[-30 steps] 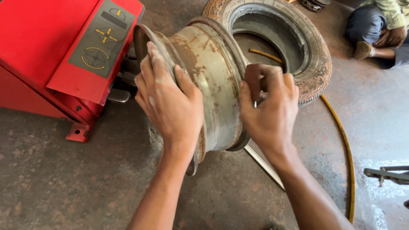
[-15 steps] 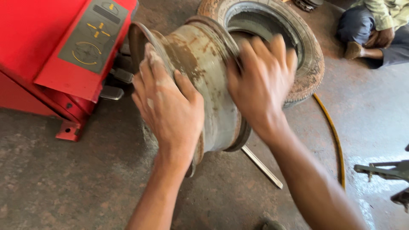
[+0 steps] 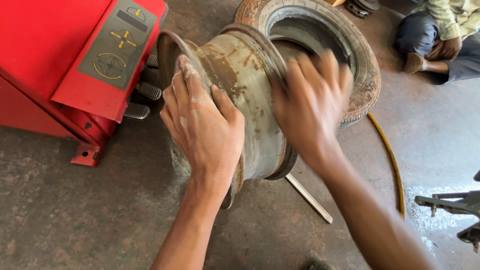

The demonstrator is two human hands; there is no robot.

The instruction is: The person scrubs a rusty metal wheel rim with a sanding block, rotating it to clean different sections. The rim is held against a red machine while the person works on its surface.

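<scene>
Left hand: left hand (image 3: 202,125) is laid flat over the near rim of the bare steel wheel rim (image 3: 240,95), fingers spread and curled over the edge, thumb pressed on the barrel. So it's wrapped on rather than fisted, and the rim is clearly being steadied by it.

Right hand: right hand (image 3: 310,107) is motion-blurred, fingers splayed wide, set against the far flange of the rim. Whether that edge is actually gripped or only pushed can't be told from the blur.

Wheel rim: rusty and grimy, no tyre on it, held on edge and tilted between the two hands. Its lower edge is down at the concrete floor (image 3: 75,215); whether it's resting there or just lifted can't be made out.

Around it: red tyre changer machine (image 3: 65,55) just to the left, its foot pedals (image 3: 142,100) close by the rim. Worn tyre (image 3: 367,75) lying flat behind, empty in the middle. Metal tyre lever (image 3: 307,197) on the floor under the rim, yellow air hose (image 3: 392,160) snaking off to the right.

Other person: seated co-worker (image 3: 440,40) at the top right, well apart, not involved.

Step in hand: looks like the bare rim is being turned or repositioned on its edge, going by the blurred hand.

Next move, as a judgement: a firm hold on both flanges would be called for, weight kept balanced, and the lever and hose underfoot kept clear of the lower edge.
</scene>
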